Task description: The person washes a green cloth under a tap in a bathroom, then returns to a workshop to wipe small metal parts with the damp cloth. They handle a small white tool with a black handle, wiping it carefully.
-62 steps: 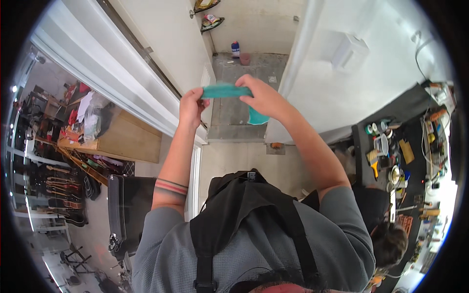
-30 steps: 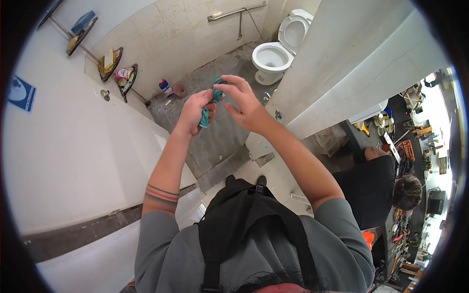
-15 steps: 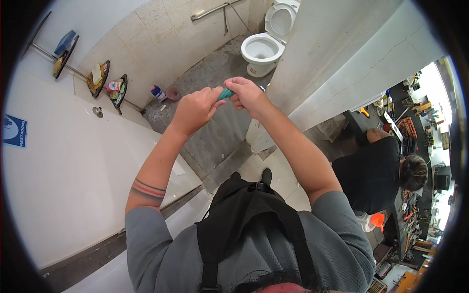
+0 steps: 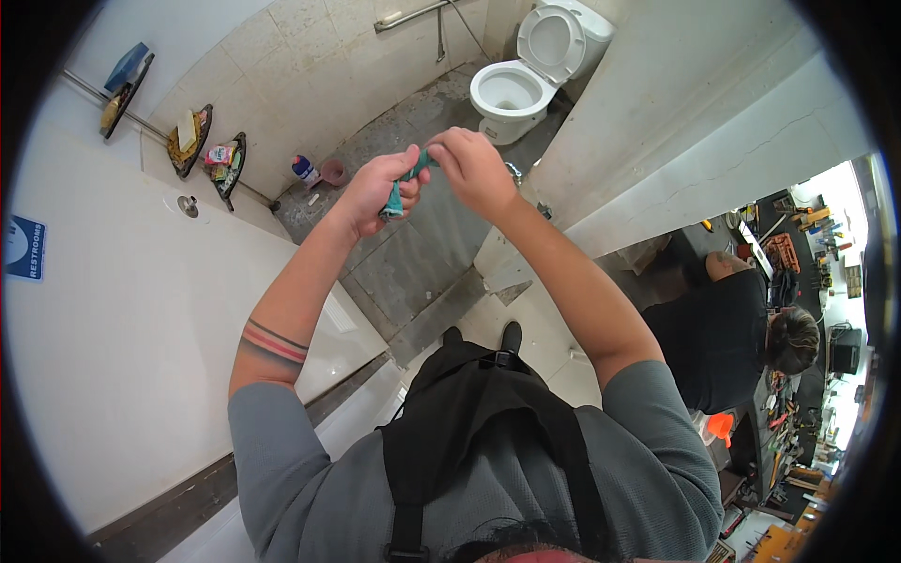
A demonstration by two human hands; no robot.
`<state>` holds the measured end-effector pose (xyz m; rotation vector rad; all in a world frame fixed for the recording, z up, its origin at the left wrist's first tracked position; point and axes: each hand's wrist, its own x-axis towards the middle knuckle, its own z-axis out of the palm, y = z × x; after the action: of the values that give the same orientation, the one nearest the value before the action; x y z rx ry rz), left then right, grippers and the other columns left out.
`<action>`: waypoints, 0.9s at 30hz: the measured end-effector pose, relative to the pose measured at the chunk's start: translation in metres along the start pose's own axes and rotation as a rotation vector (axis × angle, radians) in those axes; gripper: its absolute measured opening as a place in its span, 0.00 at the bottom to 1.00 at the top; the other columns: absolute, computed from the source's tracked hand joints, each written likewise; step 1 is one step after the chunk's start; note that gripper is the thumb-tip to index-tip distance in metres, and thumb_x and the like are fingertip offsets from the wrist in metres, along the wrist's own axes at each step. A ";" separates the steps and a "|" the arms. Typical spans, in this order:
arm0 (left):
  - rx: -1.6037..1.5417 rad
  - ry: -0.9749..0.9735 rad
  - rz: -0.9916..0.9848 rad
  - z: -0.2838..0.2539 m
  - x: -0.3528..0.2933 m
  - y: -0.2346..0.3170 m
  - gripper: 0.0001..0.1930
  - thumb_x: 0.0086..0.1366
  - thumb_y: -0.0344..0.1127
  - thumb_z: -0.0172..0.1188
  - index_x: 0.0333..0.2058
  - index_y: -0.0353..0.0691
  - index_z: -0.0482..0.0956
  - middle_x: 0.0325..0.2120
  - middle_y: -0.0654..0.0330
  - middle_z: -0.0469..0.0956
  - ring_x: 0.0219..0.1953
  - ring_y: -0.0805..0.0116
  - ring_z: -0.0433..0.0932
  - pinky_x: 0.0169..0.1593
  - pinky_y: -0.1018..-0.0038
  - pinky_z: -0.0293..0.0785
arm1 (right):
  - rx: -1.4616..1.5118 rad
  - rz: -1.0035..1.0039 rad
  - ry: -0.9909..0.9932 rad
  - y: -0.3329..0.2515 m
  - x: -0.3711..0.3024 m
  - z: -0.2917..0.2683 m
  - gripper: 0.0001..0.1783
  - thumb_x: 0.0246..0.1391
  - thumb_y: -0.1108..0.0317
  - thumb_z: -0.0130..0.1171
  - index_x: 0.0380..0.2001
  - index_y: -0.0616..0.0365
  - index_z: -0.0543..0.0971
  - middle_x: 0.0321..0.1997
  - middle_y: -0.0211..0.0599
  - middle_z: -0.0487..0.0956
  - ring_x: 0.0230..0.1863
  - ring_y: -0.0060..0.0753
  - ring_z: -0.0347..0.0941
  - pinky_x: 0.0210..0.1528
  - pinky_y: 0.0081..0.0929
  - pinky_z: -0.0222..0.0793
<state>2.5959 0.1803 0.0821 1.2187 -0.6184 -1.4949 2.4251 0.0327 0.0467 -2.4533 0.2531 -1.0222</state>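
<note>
Grey tiled floor [image 4: 413, 258] in restroom, tiled wall [image 4: 282, 70] beyond. Toilet [image 4: 511, 91] far right, lid raised. White door [image 4: 160, 328] left; white partition [image 4: 657, 141] right – hides part of room. Dark-blue bottle [image 4: 305, 170] beside pink bucket [image 4: 333, 172], far left; black shelves [image 4: 200, 148] farther left. Person in black [image 4: 709, 328] at tool-strewn desk [image 4: 702, 246], right. Twisted teal cloth [image 4: 395, 200] above floor – left hand [image 4: 380, 192] gripping near end, right hand [image 4: 474, 174] clasping far end.
</note>
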 end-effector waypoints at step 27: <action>0.326 0.022 0.183 -0.015 0.008 0.015 0.23 0.82 0.57 0.51 0.33 0.45 0.74 0.18 0.72 0.66 0.19 0.75 0.65 0.23 0.74 0.60 | 0.397 0.258 -0.225 -0.015 0.025 0.002 0.18 0.77 0.55 0.50 0.40 0.60 0.78 0.34 0.34 0.75 0.40 0.40 0.71 0.48 0.36 0.66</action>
<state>2.6162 0.1717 0.0871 1.3814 -0.9600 -1.2578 2.4436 0.0381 0.0685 -2.0854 0.2564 -0.6118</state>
